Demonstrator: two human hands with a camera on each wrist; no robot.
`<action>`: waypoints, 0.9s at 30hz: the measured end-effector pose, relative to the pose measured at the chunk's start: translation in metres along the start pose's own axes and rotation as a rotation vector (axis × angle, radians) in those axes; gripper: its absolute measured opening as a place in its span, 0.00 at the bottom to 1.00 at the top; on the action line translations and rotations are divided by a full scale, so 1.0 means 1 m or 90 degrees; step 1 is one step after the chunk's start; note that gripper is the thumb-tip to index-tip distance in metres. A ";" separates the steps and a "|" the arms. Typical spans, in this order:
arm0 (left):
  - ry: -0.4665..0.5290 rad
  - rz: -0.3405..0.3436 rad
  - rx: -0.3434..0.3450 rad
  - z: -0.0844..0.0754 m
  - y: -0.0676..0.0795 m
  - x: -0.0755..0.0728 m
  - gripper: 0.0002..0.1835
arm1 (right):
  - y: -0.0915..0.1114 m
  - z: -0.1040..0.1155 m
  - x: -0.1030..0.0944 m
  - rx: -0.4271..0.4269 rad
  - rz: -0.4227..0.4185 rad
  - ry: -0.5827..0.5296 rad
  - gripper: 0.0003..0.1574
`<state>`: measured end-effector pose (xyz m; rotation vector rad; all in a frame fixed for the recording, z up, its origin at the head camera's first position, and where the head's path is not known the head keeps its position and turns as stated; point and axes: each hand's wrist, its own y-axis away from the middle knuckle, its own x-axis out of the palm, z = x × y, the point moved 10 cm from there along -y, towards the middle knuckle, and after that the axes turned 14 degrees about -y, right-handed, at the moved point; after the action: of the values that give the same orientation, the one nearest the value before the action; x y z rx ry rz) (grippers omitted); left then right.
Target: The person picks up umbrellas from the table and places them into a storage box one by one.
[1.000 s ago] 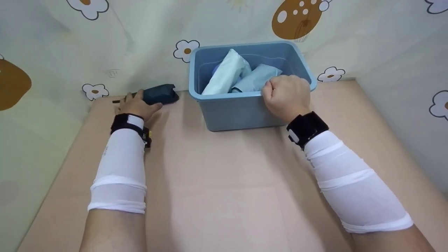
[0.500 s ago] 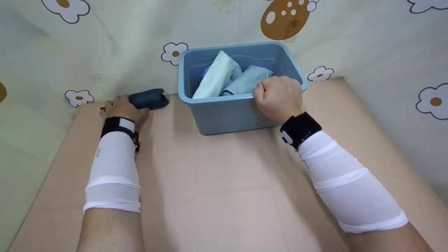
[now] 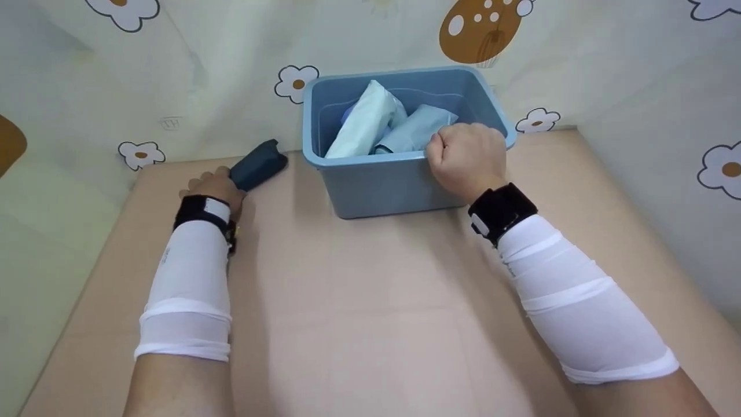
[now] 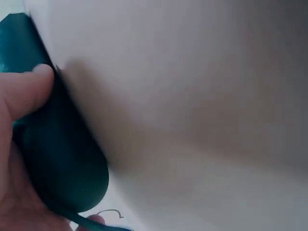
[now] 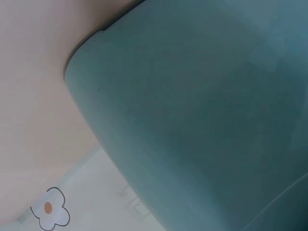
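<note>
My left hand (image 3: 214,188) grips a dark teal folded umbrella (image 3: 259,165) near the back left of the table. In the left wrist view the thumb lies across the umbrella (image 4: 62,149), and a thin strap hangs by its rounded end. The umbrella slants, its scalloped far end toward the wall. My right hand (image 3: 469,156) holds the front rim of a blue plastic bin (image 3: 393,188), fingers curled over the edge. Inside lie a pale mint wrapped bundle (image 3: 365,124) and a grey-blue rolled bundle (image 3: 419,128). Only the bin's side (image 5: 168,96) fills most of the right wrist view.
A light-brown covered table (image 3: 359,313) extends toward me. Behind the bin rises a pale wall covering (image 3: 231,69) with printed flowers, and more covering stands along the left and right sides.
The left hand has closed on the umbrella and turned it from nearly along the wall to a slant, its near end drawn toward me. The right hand stays on the bin's rim.
</note>
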<state>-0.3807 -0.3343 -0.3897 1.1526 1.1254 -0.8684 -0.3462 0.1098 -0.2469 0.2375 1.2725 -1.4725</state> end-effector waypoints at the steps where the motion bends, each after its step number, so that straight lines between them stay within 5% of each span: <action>1: 0.006 0.009 0.002 -0.001 0.002 0.001 0.35 | 0.000 0.000 0.000 0.001 0.001 0.001 0.31; 9: 0.085 0.034 0.003 0.003 0.024 0.002 0.37 | 0.001 -0.001 0.002 0.014 0.019 -0.001 0.31; 14: 0.145 0.016 0.008 0.006 0.042 -0.011 0.37 | 0.002 0.000 0.000 0.009 0.010 0.003 0.32; 22: 0.209 -0.048 0.051 -0.002 0.071 -0.058 0.39 | 0.001 0.001 -0.002 -0.011 -0.008 -0.006 0.31; 27: 0.245 -0.113 0.063 -0.021 0.097 -0.097 0.38 | 0.001 0.001 -0.001 -0.005 -0.003 -0.008 0.31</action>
<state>-0.3172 -0.2955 -0.2723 1.3538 1.5305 -0.8669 -0.3440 0.1096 -0.2463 0.2208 1.2694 -1.4713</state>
